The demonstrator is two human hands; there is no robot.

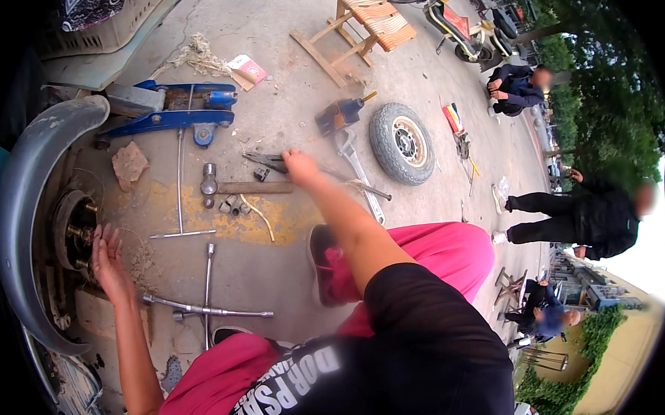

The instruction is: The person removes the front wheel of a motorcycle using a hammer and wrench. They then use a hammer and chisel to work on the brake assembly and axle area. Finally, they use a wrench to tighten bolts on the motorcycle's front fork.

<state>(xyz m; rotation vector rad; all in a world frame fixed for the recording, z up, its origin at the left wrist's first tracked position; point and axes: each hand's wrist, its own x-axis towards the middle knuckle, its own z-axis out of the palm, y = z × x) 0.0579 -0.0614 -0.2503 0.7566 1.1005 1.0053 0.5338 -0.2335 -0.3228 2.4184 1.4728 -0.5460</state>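
Observation:
My left hand point(112, 265) is beside a wheel hub point(74, 237) with brass-coloured studs, under a grey curved mudguard point(17, 206), its fingers apart and touching or nearly touching the hub. My right hand point(299, 164) grips dark pliers point(268, 160) on the ground. Just below them lie a hammer point(250, 188) with a wooden handle, several metal sockets point(232, 204) and a short pale tube point(258, 214). A cross-shaped wrench point(240, 312) and a long T-bar wrench point(180, 184) lie between my hands.
A blue floor jack point(158, 126), broken brick point(130, 168), large spanner point(369, 191), loose tyre point(402, 144) and slatted stool point(365, 17) surround the work spot. Three other people point(585, 219) point(520, 88) point(545, 313) are to the right, near parked scooters point(458, 24).

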